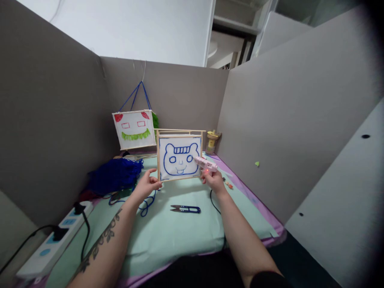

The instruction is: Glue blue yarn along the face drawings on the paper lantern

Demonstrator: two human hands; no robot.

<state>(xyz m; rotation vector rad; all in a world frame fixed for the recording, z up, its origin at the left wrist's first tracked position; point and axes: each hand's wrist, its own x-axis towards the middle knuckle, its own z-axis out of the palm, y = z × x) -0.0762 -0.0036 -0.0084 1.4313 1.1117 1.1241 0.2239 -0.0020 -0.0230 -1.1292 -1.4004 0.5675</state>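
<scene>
A wooden stick frame point(159, 160) with white panels stands upright over the middle of the table. Its front panel bears an animal face in blue lines. My left hand point(147, 186) pinches the frame's lower left corner between thumb and fingers. In my right hand point(214, 182) is a pink glue gun point(207, 164) with a small red light lit, its nozzle in front of the drawn right eye. Whether the nozzle touches the panel I cannot tell. Thread snips point(186, 209) with dark blue handles lie on the table below the frame.
At left are a heap of blue yarn point(115, 174) and a power strip point(57, 240) with plugged-in cords. Another decorated lantern point(135, 130) hangs from blue cords at the back. A yellow-topped jar point(211, 142) stands in the back right corner. Grey partitions point(276, 100) enclose the table.
</scene>
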